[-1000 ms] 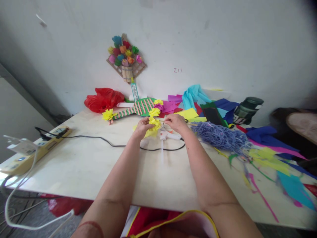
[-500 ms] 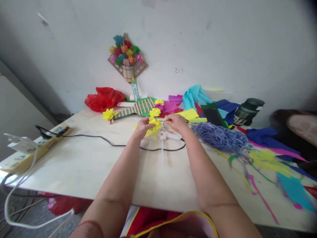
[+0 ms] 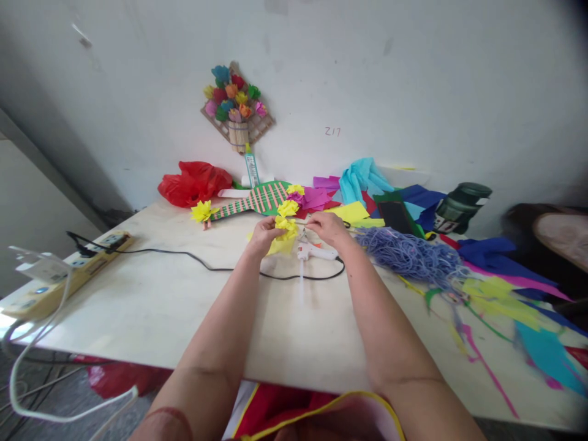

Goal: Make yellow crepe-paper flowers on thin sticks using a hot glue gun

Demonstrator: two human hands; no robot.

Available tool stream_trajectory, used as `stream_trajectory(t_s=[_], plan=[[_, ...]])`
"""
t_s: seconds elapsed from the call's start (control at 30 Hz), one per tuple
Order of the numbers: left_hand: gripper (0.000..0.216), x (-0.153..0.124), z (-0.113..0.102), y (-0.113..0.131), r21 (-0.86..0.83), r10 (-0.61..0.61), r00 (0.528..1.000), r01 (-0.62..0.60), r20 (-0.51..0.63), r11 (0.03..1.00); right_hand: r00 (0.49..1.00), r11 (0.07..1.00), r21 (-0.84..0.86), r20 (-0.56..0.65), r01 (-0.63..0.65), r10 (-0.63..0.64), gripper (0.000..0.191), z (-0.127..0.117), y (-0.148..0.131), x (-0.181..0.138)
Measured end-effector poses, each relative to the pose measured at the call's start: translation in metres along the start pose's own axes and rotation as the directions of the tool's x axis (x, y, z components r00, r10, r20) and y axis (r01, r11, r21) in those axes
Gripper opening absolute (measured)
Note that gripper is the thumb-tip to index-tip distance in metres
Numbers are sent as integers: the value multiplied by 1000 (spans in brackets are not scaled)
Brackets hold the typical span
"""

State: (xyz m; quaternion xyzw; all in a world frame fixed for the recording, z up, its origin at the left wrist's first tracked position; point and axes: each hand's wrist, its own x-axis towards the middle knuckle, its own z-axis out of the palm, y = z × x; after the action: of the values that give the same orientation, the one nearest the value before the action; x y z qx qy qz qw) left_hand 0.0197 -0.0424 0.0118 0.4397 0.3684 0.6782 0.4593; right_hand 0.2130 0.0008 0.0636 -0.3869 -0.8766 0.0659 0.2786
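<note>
My left hand [image 3: 265,237] pinches a yellow paper flower [image 3: 286,228] near the middle of the table. Just right of it, my right hand [image 3: 327,226] is closed on a thin stick [image 3: 301,223] whose end points at the flower; where stick and flower meet is too small to make out. Below the hands lies a white glue gun [image 3: 316,252] with a clear glue stick out of its back. Behind them rests a green guitar-shaped craft [image 3: 269,199] with pink strips and yellow flowers on it.
A black cord [image 3: 193,252] runs from the power strip [image 3: 68,275] to the glue gun. Purple-blue string [image 3: 408,254] and coloured paper scraps [image 3: 500,300] spread over the right side. A dark green jar [image 3: 462,207] and a red plastic bag [image 3: 195,182] stand near the wall.
</note>
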Motion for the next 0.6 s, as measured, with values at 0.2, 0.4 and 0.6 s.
stream_trajectory(t_s=[0.2,0.4,0.6], plan=[[28,-1,1,2,-6,-8,1000,8,-7,1000,999,1000,20,-38,-19,20,4,2,0,0],[27,-1,0,2,9,9,1000,-8,-18,1000,1000,999,50,4,1,-1,8,4,1,1],[26,-1,0,2,-7,7,1000,-7,-21,1000,999,989,145,-37,17,-12,7,8,8,3]])
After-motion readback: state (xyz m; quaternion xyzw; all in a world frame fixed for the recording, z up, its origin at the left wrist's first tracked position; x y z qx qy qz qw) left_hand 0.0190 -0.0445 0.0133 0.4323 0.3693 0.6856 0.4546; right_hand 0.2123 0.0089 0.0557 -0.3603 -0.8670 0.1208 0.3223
